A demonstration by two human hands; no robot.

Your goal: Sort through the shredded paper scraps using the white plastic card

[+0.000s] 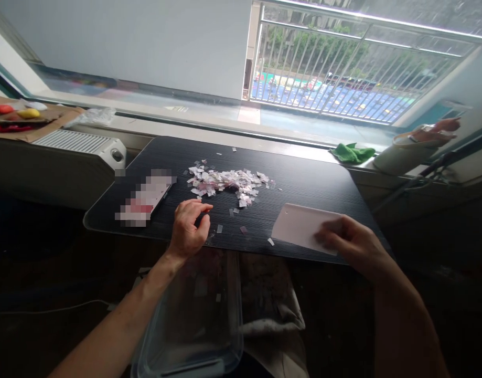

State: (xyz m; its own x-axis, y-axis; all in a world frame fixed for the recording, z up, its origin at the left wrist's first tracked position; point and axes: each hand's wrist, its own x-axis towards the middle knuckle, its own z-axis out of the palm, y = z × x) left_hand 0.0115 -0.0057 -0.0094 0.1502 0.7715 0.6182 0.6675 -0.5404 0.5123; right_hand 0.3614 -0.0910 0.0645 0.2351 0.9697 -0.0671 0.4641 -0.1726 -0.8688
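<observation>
My left hand (pixel 189 227) hovers at the front of a black wood-grain table (pixel 323 184). Its fingers are curved, the thumb stands apart from them, and I see nothing held. Just beyond it lies a heap of small cut paper pieces (pixel 225 181), white and pale pink, with a few strays around. My right hand (pixel 353 242), its fingertips smeared by motion, grips the right end of a pale flat rectangular card (pixel 298 227) that has a small hole near one corner. The card is low over the tabletop at the front right.
A clear plastic bin (pixel 241 315) sits below the table's front edge, with a few scraps inside. A pixelated box-like item (pixel 146 202) lies at the table's left. On the sill are a green cloth (pixel 353 153) and a pale bucket (pixel 402 152). A radiator (pixel 79 144) stands left.
</observation>
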